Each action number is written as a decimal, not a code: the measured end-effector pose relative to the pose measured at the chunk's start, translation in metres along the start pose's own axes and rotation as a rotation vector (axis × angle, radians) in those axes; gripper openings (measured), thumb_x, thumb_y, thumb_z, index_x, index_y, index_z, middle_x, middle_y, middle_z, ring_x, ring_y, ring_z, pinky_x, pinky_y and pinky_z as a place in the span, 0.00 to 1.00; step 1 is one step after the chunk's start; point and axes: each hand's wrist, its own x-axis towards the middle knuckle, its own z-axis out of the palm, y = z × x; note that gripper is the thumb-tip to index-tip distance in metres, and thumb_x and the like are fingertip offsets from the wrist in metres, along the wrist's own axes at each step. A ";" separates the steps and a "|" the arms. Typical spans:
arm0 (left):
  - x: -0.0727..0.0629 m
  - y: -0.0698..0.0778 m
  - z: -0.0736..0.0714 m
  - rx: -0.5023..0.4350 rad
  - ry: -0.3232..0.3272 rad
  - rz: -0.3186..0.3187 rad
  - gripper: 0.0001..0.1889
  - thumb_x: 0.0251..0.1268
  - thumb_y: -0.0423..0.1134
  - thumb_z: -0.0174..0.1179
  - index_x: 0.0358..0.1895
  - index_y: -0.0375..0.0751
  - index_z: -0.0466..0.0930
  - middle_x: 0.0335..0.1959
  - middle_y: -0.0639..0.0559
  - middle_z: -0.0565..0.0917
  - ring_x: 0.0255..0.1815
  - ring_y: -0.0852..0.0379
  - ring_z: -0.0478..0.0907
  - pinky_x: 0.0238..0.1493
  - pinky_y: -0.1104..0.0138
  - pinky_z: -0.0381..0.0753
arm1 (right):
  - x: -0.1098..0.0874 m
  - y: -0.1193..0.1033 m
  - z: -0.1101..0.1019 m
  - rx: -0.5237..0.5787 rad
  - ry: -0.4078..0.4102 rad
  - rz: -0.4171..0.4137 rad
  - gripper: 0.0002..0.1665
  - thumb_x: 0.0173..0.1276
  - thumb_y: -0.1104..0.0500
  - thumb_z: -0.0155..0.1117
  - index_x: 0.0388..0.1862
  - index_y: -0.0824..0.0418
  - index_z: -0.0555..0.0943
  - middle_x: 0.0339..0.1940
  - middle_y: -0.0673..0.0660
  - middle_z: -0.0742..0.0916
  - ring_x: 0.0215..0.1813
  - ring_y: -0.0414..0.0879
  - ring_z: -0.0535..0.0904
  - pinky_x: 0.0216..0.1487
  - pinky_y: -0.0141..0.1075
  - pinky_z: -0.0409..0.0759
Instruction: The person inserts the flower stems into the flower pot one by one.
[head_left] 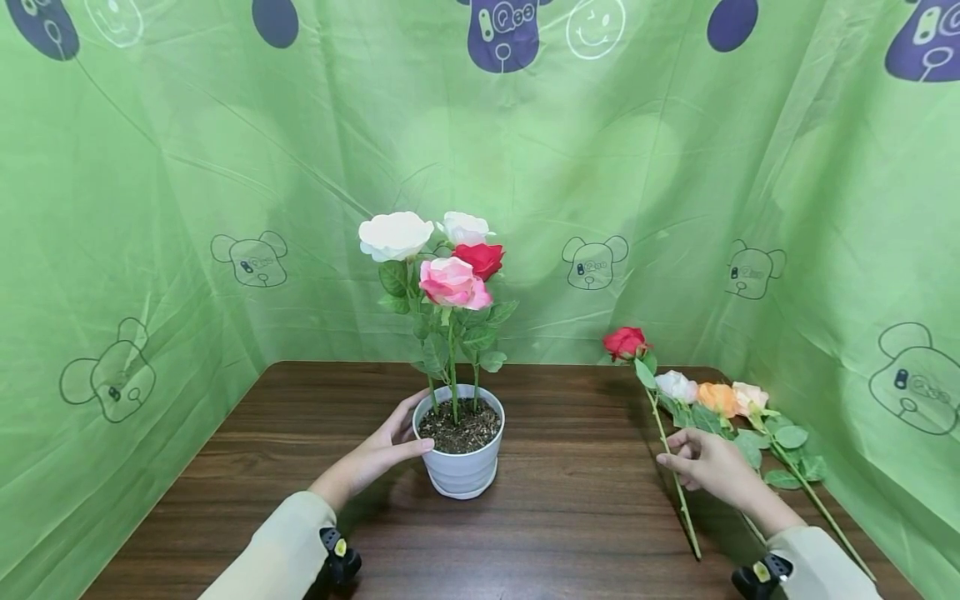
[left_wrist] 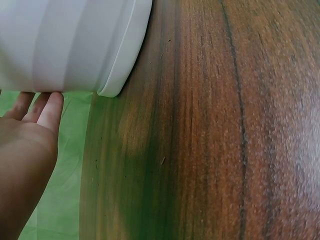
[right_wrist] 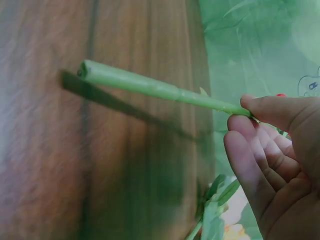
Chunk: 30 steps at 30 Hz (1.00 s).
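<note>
My left hand (head_left: 392, 437) holds the left side of a white flowerpot (head_left: 463, 467), its thumb at the front rim and its fingers round the side. In the left wrist view, fingertips (left_wrist: 51, 110) touch the pot's wall (left_wrist: 65, 45). Soil fills the pot, and two white roses (head_left: 395, 237), a red rose (head_left: 482, 260) and a pink rose (head_left: 454, 283) stand upright in it. On the right, my right hand (head_left: 705, 462) pinches the green stem (head_left: 667, 442) of another red rose (head_left: 626, 342) between thumb and fingers. The stem's cut end (right_wrist: 86, 71) hangs above the table in the right wrist view.
Beyond my right hand lie a white rose (head_left: 677, 387), an orange rose (head_left: 717, 400) and a pale peach rose (head_left: 750, 398) on the brown wooden table (head_left: 570, 483). A green patterned cloth (head_left: 660, 167) encloses the table at the back and sides.
</note>
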 end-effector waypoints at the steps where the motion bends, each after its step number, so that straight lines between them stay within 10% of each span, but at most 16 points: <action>1: 0.000 0.000 0.000 0.000 0.000 -0.001 0.41 0.72 0.38 0.60 0.81 0.57 0.46 0.80 0.45 0.54 0.79 0.45 0.50 0.74 0.48 0.51 | 0.001 -0.003 -0.001 -0.002 0.005 -0.015 0.23 0.67 0.56 0.72 0.50 0.73 0.77 0.25 0.54 0.83 0.26 0.48 0.82 0.27 0.36 0.84; 30: 0.000 0.002 0.000 0.008 0.007 -0.010 0.41 0.72 0.38 0.60 0.81 0.56 0.46 0.80 0.45 0.53 0.79 0.44 0.48 0.75 0.48 0.49 | 0.035 -0.096 0.018 0.148 0.115 -0.388 0.16 0.68 0.59 0.71 0.47 0.64 0.76 0.28 0.58 0.86 0.25 0.45 0.84 0.29 0.38 0.85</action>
